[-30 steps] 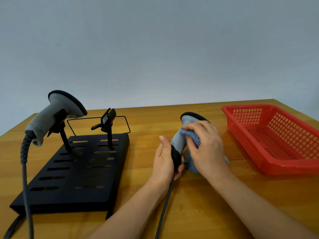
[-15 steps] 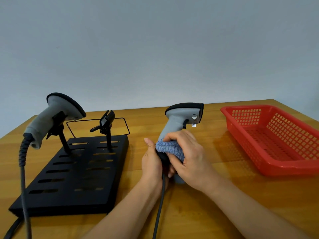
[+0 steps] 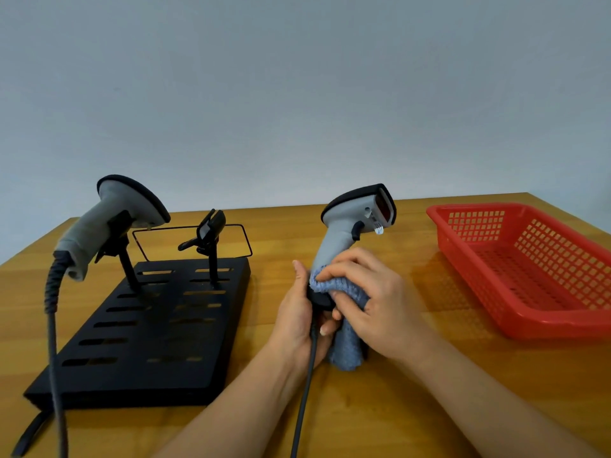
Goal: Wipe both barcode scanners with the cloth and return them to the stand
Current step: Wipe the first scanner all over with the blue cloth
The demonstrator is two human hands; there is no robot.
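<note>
- Wooden table point(image 3: 380, 408) filling the lower half of the frame, plain grey wall behind it.
- Left hand point(image 3: 297, 320) gripping the base of the held scanner point(image 3: 350, 226) at lower centre, cable point(image 3: 302, 391) trailing down toward the bottom edge.
- Right hand point(image 3: 373, 299) pressing the blue cloth point(image 3: 344, 312) around the handle, fingers curled over it; cloth tail hanging down to the table.
- Held scanner standing nearly upright, long axis leaning slightly right, head pointing toward the right of the frame.
- Black stand point(image 3: 148, 325) lying left of both hands; empty cradle point(image 3: 208, 231) sitting at its far right, nearer the left hand, so the return is probably going leftward.
- Second scanner point(image 3: 112, 219) sitting on the stand's left cradle, upper left.
- Red basket point(image 3: 489, 309) at right, apparently holding nothing.
- Wiping looks to be midway; I cannot tell whether the second scanner has been wiped.
</note>
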